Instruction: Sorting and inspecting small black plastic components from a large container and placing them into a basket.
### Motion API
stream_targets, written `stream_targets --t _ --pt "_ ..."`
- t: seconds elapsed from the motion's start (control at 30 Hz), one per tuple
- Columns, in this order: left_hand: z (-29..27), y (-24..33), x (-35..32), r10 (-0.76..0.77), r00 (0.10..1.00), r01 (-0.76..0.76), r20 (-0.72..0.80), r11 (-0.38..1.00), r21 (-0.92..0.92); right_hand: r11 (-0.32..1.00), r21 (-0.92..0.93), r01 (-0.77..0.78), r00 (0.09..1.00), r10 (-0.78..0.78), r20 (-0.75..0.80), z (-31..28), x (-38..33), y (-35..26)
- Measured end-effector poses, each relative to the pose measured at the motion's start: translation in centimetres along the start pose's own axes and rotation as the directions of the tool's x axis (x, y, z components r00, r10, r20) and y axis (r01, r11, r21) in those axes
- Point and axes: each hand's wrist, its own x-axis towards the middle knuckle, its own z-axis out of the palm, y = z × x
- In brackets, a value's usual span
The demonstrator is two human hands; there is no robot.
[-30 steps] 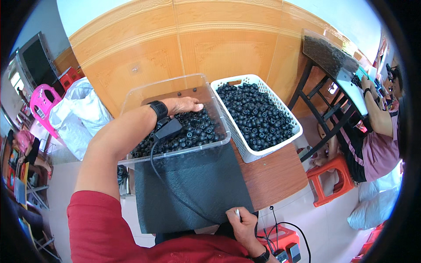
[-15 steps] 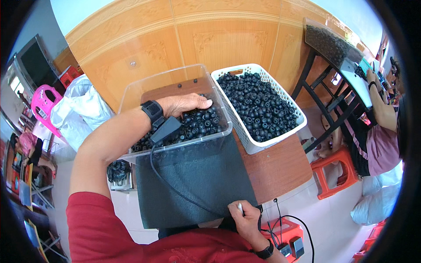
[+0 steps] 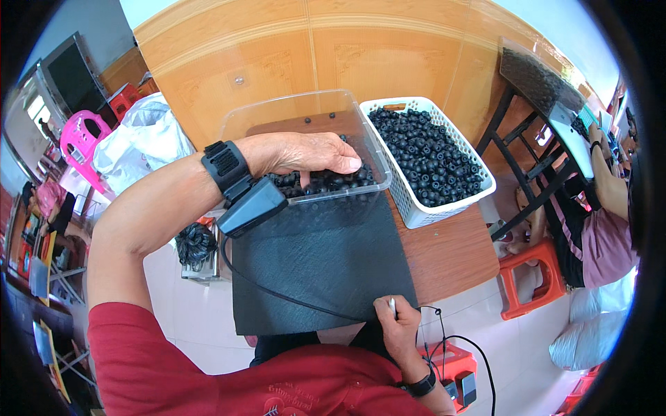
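Note:
My left hand (image 3: 300, 154) reaches into a clear plastic bin (image 3: 380, 186), over small round black pieces (image 3: 340, 182). Its thumb is stretched out and one finger points down among the pieces; the other fingers are mostly hidden. On that wrist sits a black strap with a dark box (image 3: 253, 208), from which a cable runs. Near my lap, my right hand (image 3: 399, 331) is closed around a slim object with a white end (image 3: 393, 307); the rest of it is hidden in the fist. Between the hands lies a dark mat (image 3: 322, 256).
A white perforated basket (image 3: 422, 216) full of similar black pieces stands right of the bin on a brown wooden table (image 3: 451, 260). Cables (image 3: 479, 341) hang by a red stool at lower right. Another person (image 3: 603, 243) sits at the far right. White sacks (image 3: 149, 142) stand at left.
The view has shifted, so the table sits further up and right. My left hand has turned, and one finger now shows pointing down into the pieces. My right hand keeps its grip.

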Motion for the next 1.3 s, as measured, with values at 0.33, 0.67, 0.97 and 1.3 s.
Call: stream_targets --t 0.33,0.67,0.97,1.3 --pt "0.7 0.5 -7.6 -0.071 0.944 0.061 -0.321 0.997 -0.040 1.000 0.010 0.028 0.999 -0.028 -0.014 0.2 -0.2 0.4" --pt "0.8 -5.7 -7.8 -0.262 0.932 0.301 -0.251 0.944 0.135 0.998 -0.022 0.056 0.998 -0.057 -0.011 0.0 -0.3 0.9" --pt "1.7 -5.6 -6.3 -0.358 0.901 0.377 -0.243 0.925 0.034 0.999 0.005 0.037 0.999 -0.037 -0.014 0.3 -0.4 -0.1" --pt "2.0 -3.4 -11.3 -0.170 0.856 -0.111 -0.488 0.862 -0.494 0.998 -0.030 0.051 0.999 -0.051 0.011 0.4 -0.3 -0.1"
